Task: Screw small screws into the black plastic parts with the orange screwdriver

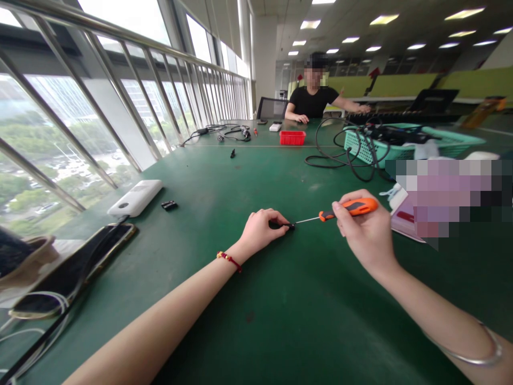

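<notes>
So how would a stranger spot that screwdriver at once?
Find the green table, then the right hand over it. That hand grips the screwdriver by its orange-and-black handle, its thin metal shaft pointing at a small black piece in the left hand. Nothing else near the hands is orange.

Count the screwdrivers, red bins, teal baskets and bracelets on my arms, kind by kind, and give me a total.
Screwdriver: 1
Red bin: 1
Teal basket: 1
Bracelets: 2, a red band and a silver bangle
Total: 5
</notes>
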The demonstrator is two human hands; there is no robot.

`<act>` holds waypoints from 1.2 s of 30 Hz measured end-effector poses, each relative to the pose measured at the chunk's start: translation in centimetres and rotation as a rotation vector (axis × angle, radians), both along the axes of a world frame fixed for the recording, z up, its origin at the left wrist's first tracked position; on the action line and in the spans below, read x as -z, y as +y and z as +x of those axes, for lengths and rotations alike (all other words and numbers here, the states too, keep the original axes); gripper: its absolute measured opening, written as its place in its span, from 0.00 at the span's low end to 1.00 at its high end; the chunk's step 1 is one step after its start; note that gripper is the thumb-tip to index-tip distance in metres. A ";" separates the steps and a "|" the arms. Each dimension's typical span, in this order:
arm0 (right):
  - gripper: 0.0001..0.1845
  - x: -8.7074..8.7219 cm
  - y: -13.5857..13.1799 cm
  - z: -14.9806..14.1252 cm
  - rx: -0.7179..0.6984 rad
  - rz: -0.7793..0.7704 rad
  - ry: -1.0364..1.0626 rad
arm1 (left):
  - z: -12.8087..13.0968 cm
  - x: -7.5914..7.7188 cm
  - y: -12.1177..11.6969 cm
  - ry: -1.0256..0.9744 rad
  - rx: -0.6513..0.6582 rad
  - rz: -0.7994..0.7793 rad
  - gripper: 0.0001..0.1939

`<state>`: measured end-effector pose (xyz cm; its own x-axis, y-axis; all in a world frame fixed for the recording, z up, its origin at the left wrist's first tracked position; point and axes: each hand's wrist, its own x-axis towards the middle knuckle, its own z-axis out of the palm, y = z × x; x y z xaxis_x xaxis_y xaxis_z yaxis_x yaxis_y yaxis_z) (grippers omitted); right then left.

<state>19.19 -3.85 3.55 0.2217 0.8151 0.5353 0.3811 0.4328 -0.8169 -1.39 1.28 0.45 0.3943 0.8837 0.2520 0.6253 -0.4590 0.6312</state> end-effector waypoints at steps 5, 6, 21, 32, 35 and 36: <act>0.12 0.0 0.0 0.1 -0.007 -0.024 -0.008 | 0.0 0.1 0.0 -0.001 0.005 0.020 0.06; 0.12 0.1 0.0 0.1 -0.010 -0.028 -0.012 | 0.0 0.1 0.0 0.000 0.004 0.019 0.06; 0.11 -1.1 -0.3 -0.2 0.038 0.001 -0.117 | 0.0 0.2 0.0 -0.011 0.014 0.022 0.06; 0.13 -1.1 -0.1 -0.3 -0.009 -0.083 -0.066 | 0.1 0.3 0.3 -0.020 0.012 0.029 0.06; 0.10 -1.6 0.5 -0.4 0.031 -0.126 -0.091 | 0.2 0.4 0.5 -0.024 0.014 0.020 0.07; 0.09 -1.8 0.9 -0.4 0.035 -0.122 -0.088 | 0.2 0.4 0.5 -0.030 0.013 0.012 0.07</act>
